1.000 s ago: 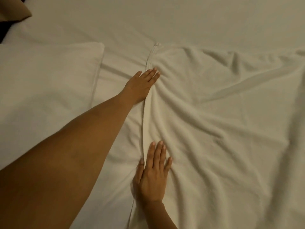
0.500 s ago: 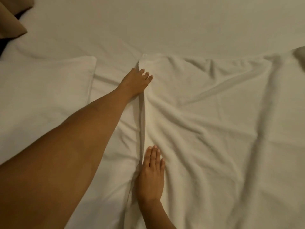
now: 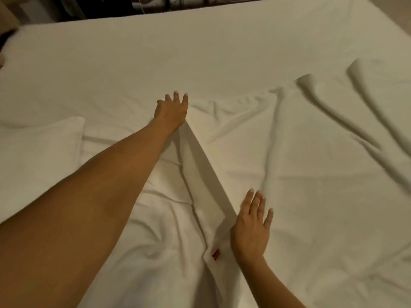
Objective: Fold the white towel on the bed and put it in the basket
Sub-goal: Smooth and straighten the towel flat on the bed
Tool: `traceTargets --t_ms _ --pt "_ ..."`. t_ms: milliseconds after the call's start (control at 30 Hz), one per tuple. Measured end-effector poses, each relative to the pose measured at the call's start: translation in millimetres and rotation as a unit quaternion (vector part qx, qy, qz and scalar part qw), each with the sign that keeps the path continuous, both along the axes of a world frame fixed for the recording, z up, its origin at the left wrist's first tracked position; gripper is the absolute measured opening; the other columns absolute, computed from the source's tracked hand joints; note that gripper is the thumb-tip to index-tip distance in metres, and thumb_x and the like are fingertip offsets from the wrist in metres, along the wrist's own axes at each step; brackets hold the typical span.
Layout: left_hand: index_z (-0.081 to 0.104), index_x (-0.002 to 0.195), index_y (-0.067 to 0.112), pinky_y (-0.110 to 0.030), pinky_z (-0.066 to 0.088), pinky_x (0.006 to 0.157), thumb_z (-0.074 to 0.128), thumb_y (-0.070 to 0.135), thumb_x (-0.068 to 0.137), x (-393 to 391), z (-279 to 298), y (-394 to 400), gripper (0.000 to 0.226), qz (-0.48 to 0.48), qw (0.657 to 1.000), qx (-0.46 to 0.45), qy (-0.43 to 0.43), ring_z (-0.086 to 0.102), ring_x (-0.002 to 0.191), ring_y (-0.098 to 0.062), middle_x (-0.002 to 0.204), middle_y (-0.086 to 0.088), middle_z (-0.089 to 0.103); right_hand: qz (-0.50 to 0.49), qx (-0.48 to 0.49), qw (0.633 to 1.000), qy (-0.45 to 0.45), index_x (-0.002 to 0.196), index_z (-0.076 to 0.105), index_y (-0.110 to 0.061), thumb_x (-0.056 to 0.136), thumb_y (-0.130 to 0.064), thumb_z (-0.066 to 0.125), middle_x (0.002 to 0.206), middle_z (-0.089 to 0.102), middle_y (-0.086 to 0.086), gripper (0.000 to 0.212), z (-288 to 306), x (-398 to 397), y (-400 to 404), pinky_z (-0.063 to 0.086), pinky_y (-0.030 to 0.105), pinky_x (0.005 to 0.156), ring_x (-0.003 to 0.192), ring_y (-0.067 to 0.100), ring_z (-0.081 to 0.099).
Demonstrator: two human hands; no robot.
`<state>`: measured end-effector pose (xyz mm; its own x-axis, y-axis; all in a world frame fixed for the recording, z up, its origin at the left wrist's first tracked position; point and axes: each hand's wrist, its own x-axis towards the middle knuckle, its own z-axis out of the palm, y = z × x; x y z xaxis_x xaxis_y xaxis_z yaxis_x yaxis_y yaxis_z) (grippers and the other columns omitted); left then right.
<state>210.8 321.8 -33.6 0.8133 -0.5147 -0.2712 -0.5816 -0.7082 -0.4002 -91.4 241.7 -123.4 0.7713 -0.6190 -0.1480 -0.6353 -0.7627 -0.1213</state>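
towel: we see plain white, no pattern
tag: we make out a small red mark at the towel's near edge
bed: plain white sheet
pillow: plain white, on the left

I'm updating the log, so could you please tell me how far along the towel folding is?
Early. Done: the white towel lies spread on the bed, still wrinkled. In hand: the left hand and right hand rest with straight fingers along its left edge. Left: every fold, and the basket, which is not in view.
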Motion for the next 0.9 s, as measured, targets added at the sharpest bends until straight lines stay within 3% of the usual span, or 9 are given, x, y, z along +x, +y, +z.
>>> traceTargets --t_ms 133,267,400,467,633,767,900 --pt "-0.004 0.151 0.003 -0.049 0.028 0.110 0.032 0.004 0.099 -12 17 -66 0.063 -0.010 1.000 -0.014 -0.014 0.013 0.145 -0.036 0.158 -0.020 0.002 -0.018 -0.019 0.999 -0.019 0.145 -0.009 -0.002 0.087 0.004 0.029 0.157 -0.003 0.016 0.070 12 -16 -69 -0.023 0.043 0.109 0.145 0.028 -0.005" --pt "-0.004 0.151 0.004 -0.042 0.015 0.118 0.030 0.006 0.100 -28 27 -131 0.061 -0.064 0.996 -0.024 -0.057 0.004 0.148 -0.030 0.159 -0.016 -0.004 -0.045 -0.050 0.998 -0.016 0.145 -0.004 -0.001 0.086 0.003 0.033 0.156 0.005 0.018 0.070 21 -42 -143 -0.022 0.045 0.108 0.145 0.029 0.002" --pt "-0.006 0.151 0.006 -0.041 0.011 0.119 0.030 0.007 0.100 -54 46 -204 0.062 -0.101 0.991 -0.035 -0.082 0.000 0.148 -0.026 0.160 -0.013 -0.005 -0.054 -0.050 0.997 -0.034 0.144 -0.017 -0.004 0.087 0.000 0.023 0.156 -0.014 0.015 0.069 41 -71 -216 -0.032 0.044 0.101 0.143 0.025 -0.016" --pt "-0.007 0.151 0.006 -0.040 0.010 0.119 0.030 0.008 0.100 -67 57 -239 0.063 -0.105 0.990 -0.037 -0.087 0.000 0.148 -0.024 0.160 -0.012 -0.005 -0.049 -0.064 0.996 -0.043 0.145 -0.016 -0.004 0.086 0.000 0.021 0.156 -0.013 0.014 0.070 50 -84 -252 -0.032 0.044 0.102 0.143 0.024 -0.017" --pt "-0.007 0.151 0.006 -0.040 0.008 0.120 0.033 0.006 0.098 -94 74 -318 0.066 -0.091 0.990 -0.061 -0.087 -0.001 0.148 -0.023 0.160 -0.011 -0.005 -0.058 -0.097 0.991 -0.067 0.148 0.001 -0.002 0.078 -0.006 0.000 0.157 0.004 0.017 0.070 67 -105 -340 -0.020 0.044 0.111 0.145 0.026 0.001" --pt "-0.006 0.151 0.006 -0.039 0.010 0.120 0.030 0.006 0.098 -109 73 -375 0.064 -0.085 0.990 -0.085 -0.078 -0.001 0.148 -0.023 0.160 -0.012 -0.004 -0.052 -0.087 0.994 -0.050 0.146 -0.018 -0.004 0.087 0.001 0.019 0.156 -0.017 0.013 0.069 80 -121 -405 -0.017 0.046 0.112 0.144 0.023 -0.016" --pt "-0.005 0.151 0.004 -0.039 0.012 0.120 0.033 0.006 0.098 -114 65 -427 0.065 -0.084 0.989 -0.096 -0.075 0.001 0.148 -0.023 0.160 -0.012 -0.003 -0.048 -0.090 0.994 -0.027 0.144 -0.022 -0.005 0.089 -0.001 0.020 0.155 -0.021 0.013 0.069 78 -133 -451 -0.020 0.046 0.109 0.143 0.023 -0.020"
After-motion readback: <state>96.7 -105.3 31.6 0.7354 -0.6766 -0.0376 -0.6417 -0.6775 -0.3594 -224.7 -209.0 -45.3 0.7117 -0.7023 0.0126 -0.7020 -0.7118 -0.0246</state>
